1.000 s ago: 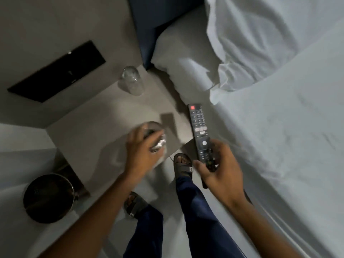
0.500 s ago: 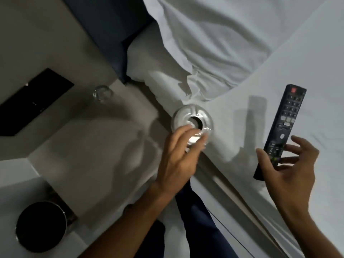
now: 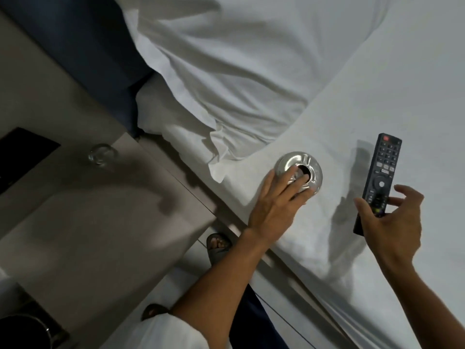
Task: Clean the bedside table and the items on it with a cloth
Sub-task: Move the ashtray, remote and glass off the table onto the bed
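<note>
Ashtray (image 3: 299, 171): a second ago it sat near the front edge of the bedside table (image 3: 100, 222) under the left hand; now it rests on the white bed sheet (image 3: 377, 96), near the bed's side edge, just below the pillow corner (image 3: 216, 157).
Left hand (image 3: 279, 202): has crossed from the table to the bed, fingers laid over the ashtray's top, one at its centre hole.
Remote control (image 3: 380, 177): moved from beside the bed's edge to well onto the sheet, right of the ashtray and apart from it.
Right hand (image 3: 395, 220): grip loosened; fingers spread, only the remote's lower end between thumb and fingertips.
</note>
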`<state>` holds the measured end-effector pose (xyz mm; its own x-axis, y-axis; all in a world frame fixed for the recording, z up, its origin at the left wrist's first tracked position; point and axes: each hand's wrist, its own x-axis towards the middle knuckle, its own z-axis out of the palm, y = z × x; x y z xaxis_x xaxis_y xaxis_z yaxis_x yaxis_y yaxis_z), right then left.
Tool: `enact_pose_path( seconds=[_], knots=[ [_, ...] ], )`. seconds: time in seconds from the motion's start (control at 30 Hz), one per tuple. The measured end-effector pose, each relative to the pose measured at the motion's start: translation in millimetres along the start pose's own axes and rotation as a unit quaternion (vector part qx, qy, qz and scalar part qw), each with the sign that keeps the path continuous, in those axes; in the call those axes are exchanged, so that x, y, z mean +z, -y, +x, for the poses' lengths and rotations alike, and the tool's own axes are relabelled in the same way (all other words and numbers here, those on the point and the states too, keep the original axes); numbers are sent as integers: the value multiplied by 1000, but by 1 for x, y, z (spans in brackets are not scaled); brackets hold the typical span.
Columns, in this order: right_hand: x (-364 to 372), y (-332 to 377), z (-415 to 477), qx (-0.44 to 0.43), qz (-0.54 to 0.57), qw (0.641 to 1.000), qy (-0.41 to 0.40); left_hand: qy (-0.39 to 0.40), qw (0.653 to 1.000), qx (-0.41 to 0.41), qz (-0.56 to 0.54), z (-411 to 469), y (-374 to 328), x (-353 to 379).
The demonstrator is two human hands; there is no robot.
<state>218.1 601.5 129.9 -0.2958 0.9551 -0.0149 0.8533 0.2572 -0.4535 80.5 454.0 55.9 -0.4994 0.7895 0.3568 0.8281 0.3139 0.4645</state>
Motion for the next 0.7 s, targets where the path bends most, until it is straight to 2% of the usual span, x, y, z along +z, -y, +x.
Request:
enact_pose_path(
  seconds=[0.13,0.2,0.27,0.37,0.47,0.6,0.7],
  knots=[
    [6,-4,5,25,-20,999,40,64,996,13,54,-5,3,-1],
    [7,-1,4,31,-31,997,70,64,996,-2,62,-10,5,-6],
    [9,7,3,8,-67,996,66,48,997,-18,52,-18,12,-16],
    [18,30,-8,-93,-136,986,20,15,998,-44,39,-34,23,-33],
    [39,70,-31,-196,-69,978,26,-44,995,-88,36,-52,43,-55],
    [84,141,-90,-351,73,927,109,-71,975,-178,112,-84,103,-98],
    [122,196,-136,-407,82,884,215,-64,937,-263,220,-103,163,-135]
  ],
)
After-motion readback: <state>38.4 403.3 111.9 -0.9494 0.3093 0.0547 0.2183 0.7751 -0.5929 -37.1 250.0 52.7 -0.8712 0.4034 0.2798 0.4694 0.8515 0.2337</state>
